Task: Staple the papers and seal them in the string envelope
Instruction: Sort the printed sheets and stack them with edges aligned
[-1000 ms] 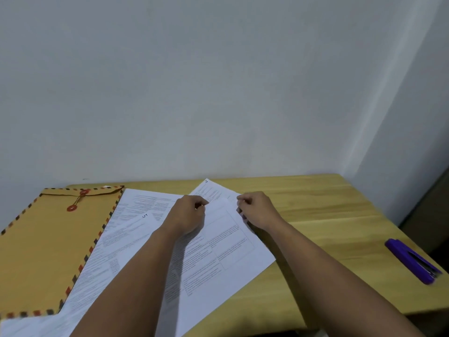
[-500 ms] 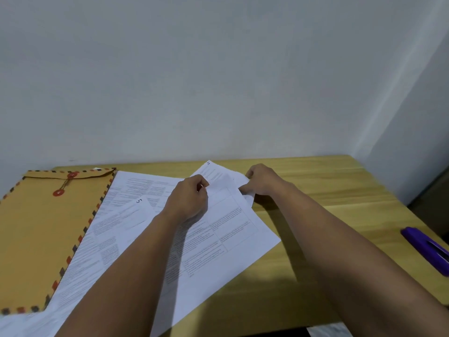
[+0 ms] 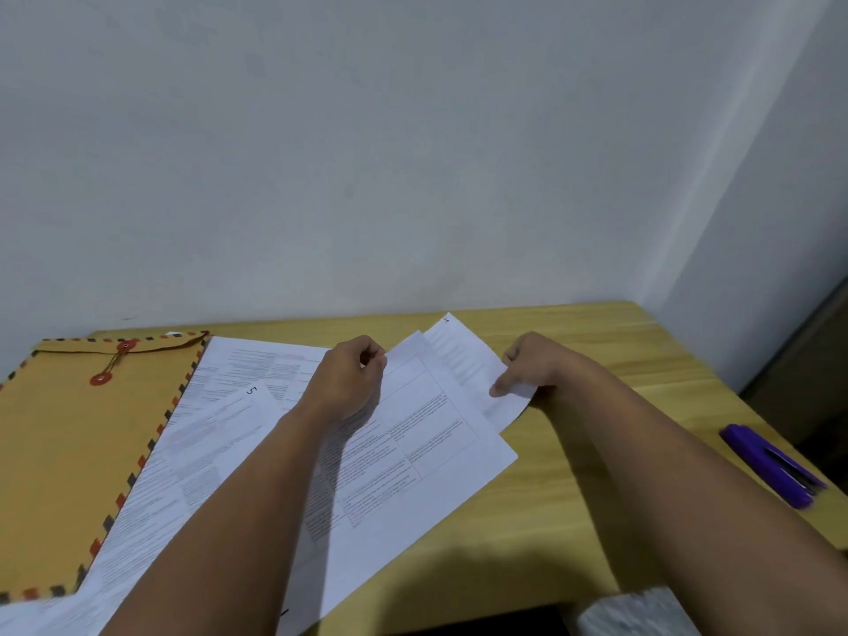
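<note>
On the light wooden surface, the left hand rests curled on the fanned white printed sheets while the right hand pinches the far sheet's edge, the brown string-tie envelope with striped border lying left and the purple stapler well apart at right.

Dim, even indoor light, soft shadows under the forearms, slight blur, wide-angle bending at edges
</note>
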`<action>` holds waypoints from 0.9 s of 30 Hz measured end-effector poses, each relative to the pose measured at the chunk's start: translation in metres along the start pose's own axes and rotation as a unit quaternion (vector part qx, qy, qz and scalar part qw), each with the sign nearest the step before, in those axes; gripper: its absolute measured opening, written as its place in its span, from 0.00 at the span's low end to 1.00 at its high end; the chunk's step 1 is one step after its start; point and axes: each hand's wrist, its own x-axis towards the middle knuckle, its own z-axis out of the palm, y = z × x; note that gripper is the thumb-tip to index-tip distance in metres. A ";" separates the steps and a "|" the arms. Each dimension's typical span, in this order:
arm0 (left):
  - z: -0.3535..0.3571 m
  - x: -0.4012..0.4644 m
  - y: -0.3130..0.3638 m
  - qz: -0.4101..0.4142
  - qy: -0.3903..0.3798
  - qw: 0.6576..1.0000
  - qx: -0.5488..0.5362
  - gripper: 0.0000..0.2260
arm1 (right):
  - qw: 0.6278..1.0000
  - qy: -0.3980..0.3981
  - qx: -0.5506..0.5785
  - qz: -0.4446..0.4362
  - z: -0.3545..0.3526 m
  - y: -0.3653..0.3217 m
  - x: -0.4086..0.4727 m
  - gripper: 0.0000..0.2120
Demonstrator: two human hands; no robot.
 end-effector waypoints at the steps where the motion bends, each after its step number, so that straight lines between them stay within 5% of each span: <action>1: 0.000 -0.001 0.003 0.003 -0.001 1.000 -0.004 0.06 | 0.999 -0.028 -0.031 0.015 -0.008 0.003 -0.010 0.26; 3: -0.001 -0.003 0.009 0.004 -0.004 1.000 -0.010 0.06 | 0.991 -0.093 -0.078 0.051 -0.022 0.006 -0.028 0.15; 5: -0.001 -0.004 0.013 -0.001 -0.010 1.000 -0.013 0.07 | 0.987 -0.119 -0.074 0.075 -0.028 0.008 -0.037 0.22; 10: 0.010 -0.008 0.010 -0.019 -0.065 0.998 -0.001 0.07 | 0.996 0.021 -0.057 0.059 -0.016 0.008 -0.031 0.28; 14: 0.015 -0.012 0.010 -0.018 -0.074 0.997 0.009 0.08 | 0.994 0.091 0.067 0.010 -0.003 0.007 -0.020 0.30; 16: 0.017 -0.014 0.013 -0.012 -0.077 0.997 0.019 0.07 | 0.983 0.107 0.148 -0.022 0.002 0.009 -0.013 0.26; 19: 0.018 -0.014 0.014 -0.005 -0.077 0.997 0.020 0.08 | 0.968 0.149 0.193 -0.063 0.011 0.009 -0.005 0.05; 27: 0.004 -0.020 0.034 0.026 -0.018 0.999 -0.011 0.07 | 0.934 0.165 0.268 -0.169 0.019 0.004 -0.033 0.03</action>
